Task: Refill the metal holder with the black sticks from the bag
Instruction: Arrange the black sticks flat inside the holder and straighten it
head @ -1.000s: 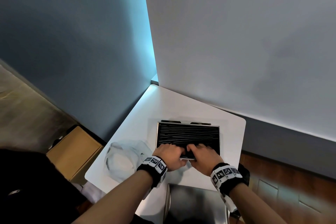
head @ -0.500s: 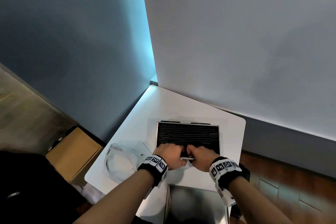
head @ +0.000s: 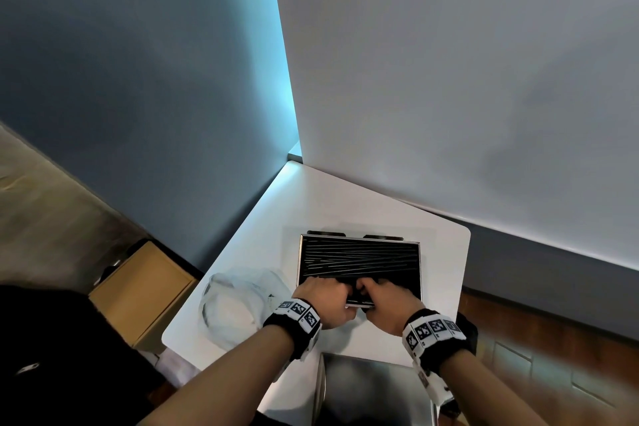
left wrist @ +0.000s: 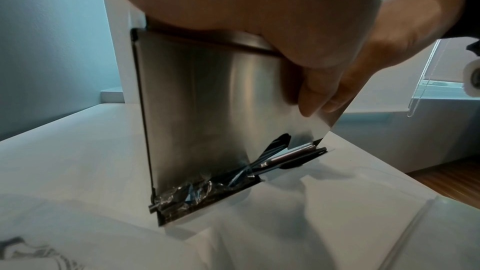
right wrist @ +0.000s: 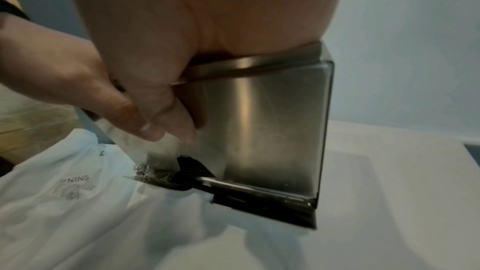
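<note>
Both hands gripped the near rim of the metal holder (head: 359, 270) on the white table (head: 345, 204): the left hand (head: 323, 301) and right hand (head: 387, 304) side by side, fingers (left wrist: 319, 93) curled over its front wall, thumbs outside. The black sticks (head: 359, 258) lay inside, directly beyond the fingers, long axes running left to right across the holder. The bag (head: 235, 308) sat crumpled just left of the left hand, the nearer one.
</note>
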